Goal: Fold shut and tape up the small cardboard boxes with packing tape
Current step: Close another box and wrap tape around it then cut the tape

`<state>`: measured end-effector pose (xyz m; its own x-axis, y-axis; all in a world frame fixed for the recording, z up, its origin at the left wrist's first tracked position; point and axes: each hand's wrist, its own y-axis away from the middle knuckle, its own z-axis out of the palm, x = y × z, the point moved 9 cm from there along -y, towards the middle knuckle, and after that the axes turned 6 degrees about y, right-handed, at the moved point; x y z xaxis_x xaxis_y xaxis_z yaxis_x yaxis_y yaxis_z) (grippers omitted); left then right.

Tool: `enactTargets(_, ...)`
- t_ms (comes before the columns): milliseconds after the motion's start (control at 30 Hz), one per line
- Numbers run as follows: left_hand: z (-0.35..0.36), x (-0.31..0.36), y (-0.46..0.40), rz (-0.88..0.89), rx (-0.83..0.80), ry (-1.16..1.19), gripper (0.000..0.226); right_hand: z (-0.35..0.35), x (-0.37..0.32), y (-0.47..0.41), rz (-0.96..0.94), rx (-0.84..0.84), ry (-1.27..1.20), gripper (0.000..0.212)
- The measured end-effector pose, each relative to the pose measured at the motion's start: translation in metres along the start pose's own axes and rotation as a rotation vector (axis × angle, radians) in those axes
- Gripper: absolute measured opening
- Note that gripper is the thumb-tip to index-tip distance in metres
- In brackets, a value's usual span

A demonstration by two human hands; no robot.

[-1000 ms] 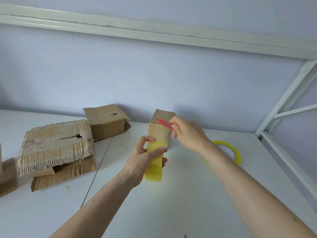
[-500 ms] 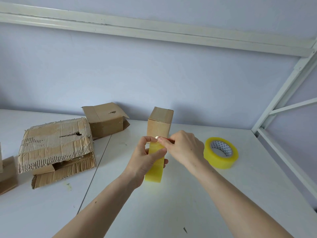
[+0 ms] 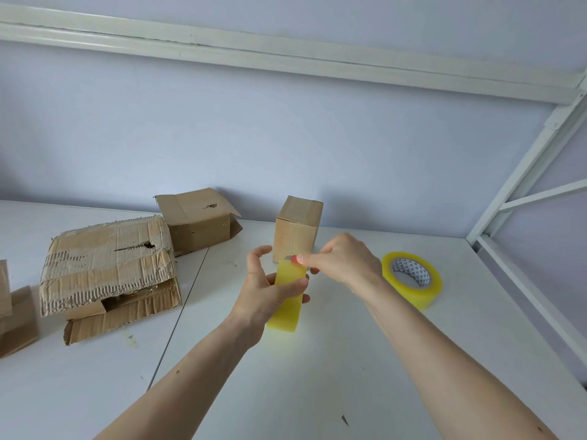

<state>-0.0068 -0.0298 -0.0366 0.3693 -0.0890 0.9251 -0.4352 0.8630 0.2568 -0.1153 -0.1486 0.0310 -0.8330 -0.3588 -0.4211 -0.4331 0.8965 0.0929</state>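
Note:
My left hand (image 3: 263, 293) holds a yellow roll of packing tape (image 3: 287, 304) edge-on above the white table, thumb across its front and index finger lifted off its top. My right hand (image 3: 344, 262) grips a red utility knife (image 3: 293, 258), whose blade tip sits at the top edge of that roll. Behind the hands a small closed cardboard box (image 3: 297, 231) stands upright by the wall. A second small cardboard box (image 3: 195, 220) lies farther left with a flap open.
Another yellow tape roll (image 3: 411, 279) lies flat to the right of my right hand. A large torn cardboard box (image 3: 108, 268) sits at left, with more cardboard (image 3: 16, 315) at the left edge. A white metal frame (image 3: 521, 173) borders the table's right side.
My right hand brought the red knife down from the upright box to the top of the held tape roll. The left index finger has lifted off the roll. The view shifted slightly left.

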Motion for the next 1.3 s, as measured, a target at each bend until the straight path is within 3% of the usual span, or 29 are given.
enactTargets(100,-0.004,-0.007,-0.006,-0.072,-0.027,0.004,0.096,0.008,0.000,-0.005,0.000,-0.087,-0.132,0.051)
enactTargets(267,0.001,-0.003,-0.007,-0.091,-0.058,0.093,0.051,0.010,-0.003,-0.007,-0.004,-0.109,-0.140,0.054)
enactTargets(667,-0.007,-0.004,-0.013,-0.125,0.133,0.061,0.033,0.009,-0.012,-0.004,-0.097,-0.116,-0.045,0.049)
enactTargets(833,-0.010,-0.007,-0.017,-0.154,0.155,0.032,0.024,0.015,-0.012,0.001,-0.127,-0.249,0.033,0.043)
enactTargets(1100,-0.005,-0.013,-0.018,-0.172,0.161,0.042,0.026,0.032,-0.014,-0.004,-0.139,-0.346,-0.228,0.048)
enactTargets(1200,-0.005,-0.014,-0.022,-0.183,0.100,0.026,0.043,0.028,-0.012,-0.008,-0.126,-0.347,-0.299,0.043)
enactTargets(1300,-0.013,-0.013,-0.027,-0.197,0.119,-0.022,0.059,0.027,-0.011,-0.011,-0.113,-0.364,-0.245,0.059)
